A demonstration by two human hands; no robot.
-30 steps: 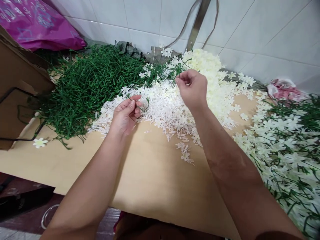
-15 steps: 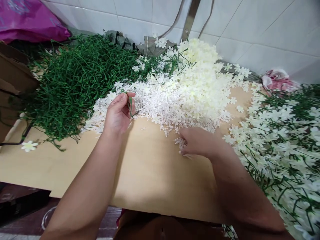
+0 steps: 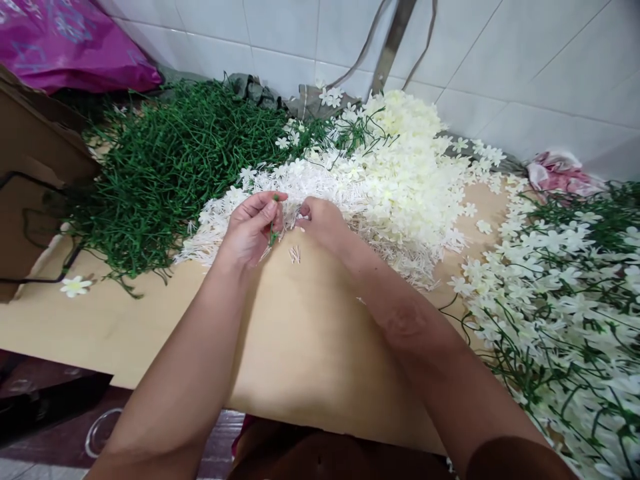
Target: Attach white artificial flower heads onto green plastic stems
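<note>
My left hand (image 3: 253,225) pinches a green plastic stem (image 3: 273,233) between thumb and forefinger. Close to its right, my right hand (image 3: 320,221) has its fingers closed on several thin white stamens (image 3: 297,215), which poke out toward the stem. A few loose white stamens (image 3: 295,254) lie on the board just below the hands. Behind the hands spreads a heap of white stamens (image 3: 320,175), with a mound of cream-white flower heads (image 3: 415,160) on its right. A thick pile of green stems (image 3: 185,147) lies to the left.
Assembled white flowers on green stems (image 3: 565,300) cover the right side of the tan board (image 3: 300,347). One flower head (image 3: 76,287) lies at the left, near a cardboard box (image 3: 40,167). A purple bag (image 3: 90,47), a stained cloth (image 3: 563,175) and a tiled wall (image 3: 280,33) are behind.
My right hand has moved left and up from the front of the heap to beside my left hand, carrying white stamens. Loose stamens now lie below the hands. The view has shifted slightly.
</note>
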